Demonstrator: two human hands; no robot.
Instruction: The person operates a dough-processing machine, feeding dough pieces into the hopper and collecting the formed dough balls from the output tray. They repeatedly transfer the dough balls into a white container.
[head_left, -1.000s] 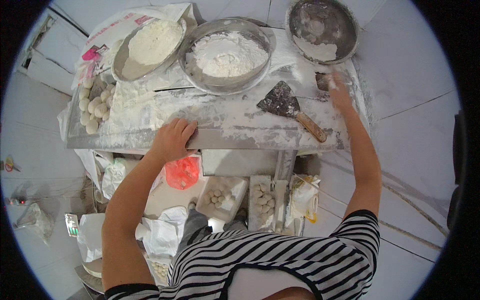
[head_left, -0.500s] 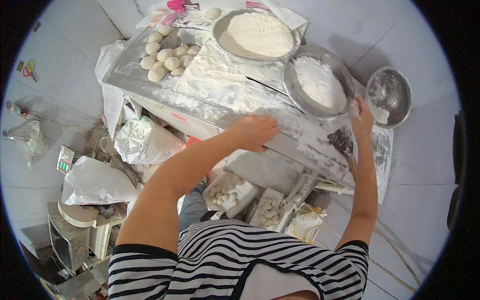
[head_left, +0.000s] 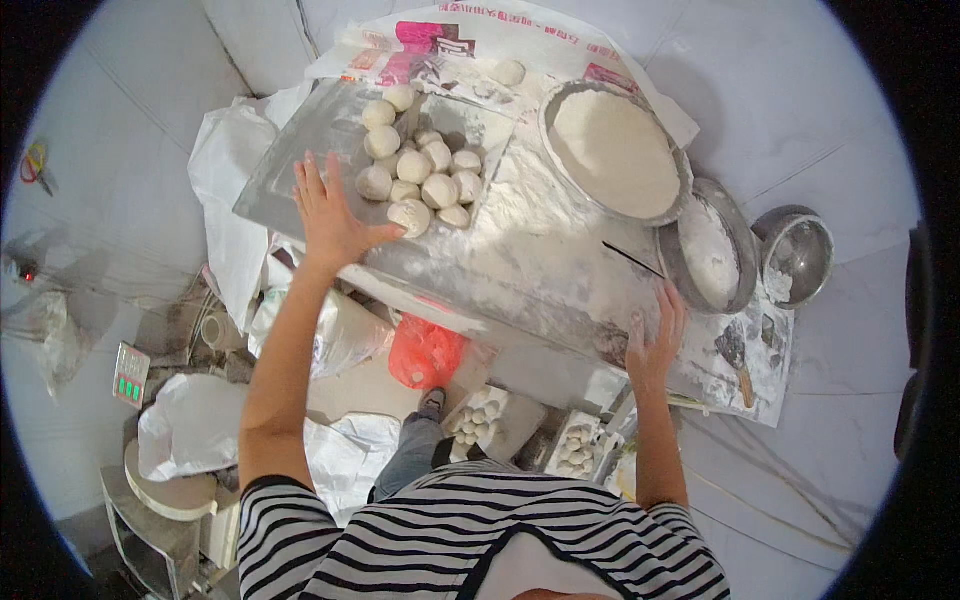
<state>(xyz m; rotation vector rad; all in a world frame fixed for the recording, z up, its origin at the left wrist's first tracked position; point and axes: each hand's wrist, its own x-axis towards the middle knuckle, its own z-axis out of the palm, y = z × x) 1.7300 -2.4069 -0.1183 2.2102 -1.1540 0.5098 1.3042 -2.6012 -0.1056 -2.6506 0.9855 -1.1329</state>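
My left hand [head_left: 335, 220] is spread wide over the left end of the floured metal worktop [head_left: 290, 180]. Its thumb reaches the nearest ball of a cluster of dough balls [head_left: 408, 217]; whether it touches cannot be made out. Further right, my right hand [head_left: 655, 338] lies with fingers stretched out on the flour near the front edge, holding nothing. Just beyond it stands a metal bowl of white flour [head_left: 708, 255]. Loose flour [head_left: 530, 210] covers the middle of the worktop, where a dark narrow slit [head_left: 632, 258] shows.
A large bowl of flour [head_left: 615, 150] stands at the back, with a smaller metal bowl [head_left: 797, 258] far right. A wooden-handled scraper or brush [head_left: 738, 355] lies near the right edge. Below are a red plastic bag [head_left: 425, 352], white sacks [head_left: 190, 425] and trays of dough balls [head_left: 477, 420].
My left hand has swung left from the worktop's front edge to beside the dough balls and spread out. My right hand has left the bowl's rim and moved left. The view has shifted left.
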